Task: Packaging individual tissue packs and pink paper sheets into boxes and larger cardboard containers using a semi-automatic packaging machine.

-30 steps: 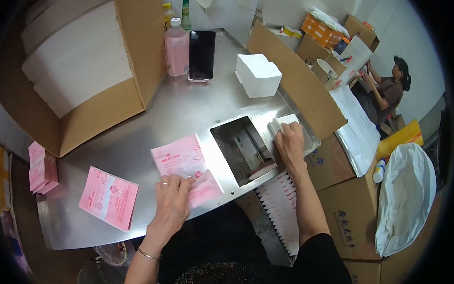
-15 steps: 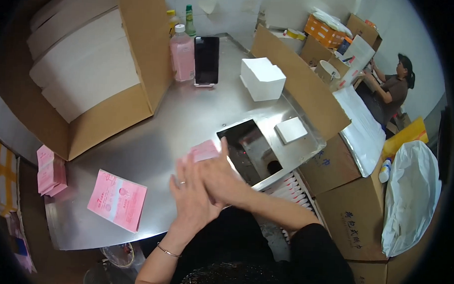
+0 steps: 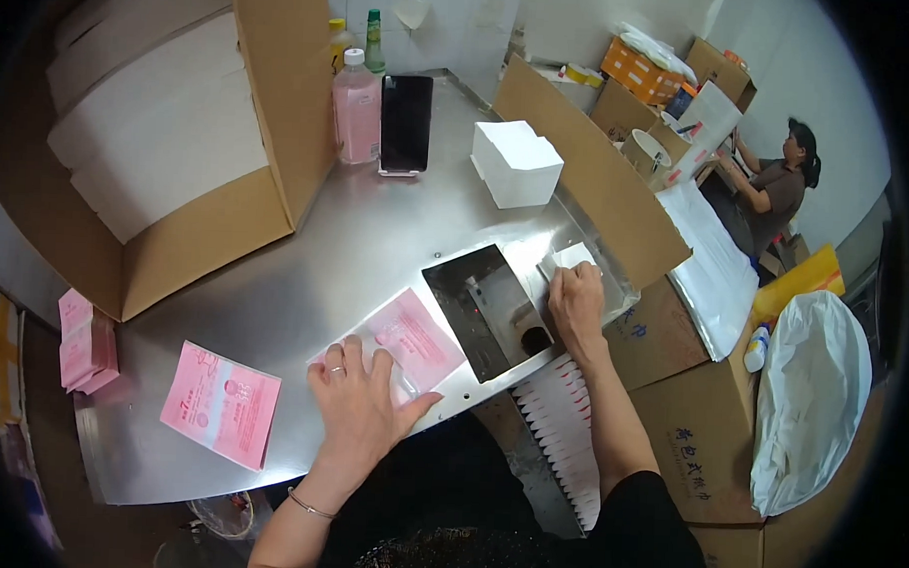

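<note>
My left hand (image 3: 358, 401) rests on a flat pink printed plastic bag (image 3: 420, 335) at the table's front edge, its fingers spread apart over the bag's clear lower part. At the right side of the table, my right hand (image 3: 578, 303) has its fingers closed on a small white stack of folded paper (image 3: 574, 255), which they partly cover. Between the two hands is a dark rectangular opening (image 3: 464, 284) in the metal table top. To the left lies a pile of similar pink bags (image 3: 220, 406).
A large carton (image 3: 211, 240) with white paper stacks stands at the left, near more pink bags (image 3: 87, 341). Behind are a phone (image 3: 406, 125), a pink bottle (image 3: 356, 110) and a white paper block (image 3: 517, 166). Cartons (image 3: 684, 442) flank the right; a person (image 3: 778, 185) works beyond.
My hands have moved apart from being together over the bag. The right went to the white stack on the right; the left stays on the pink bag, which is now more exposed.
</note>
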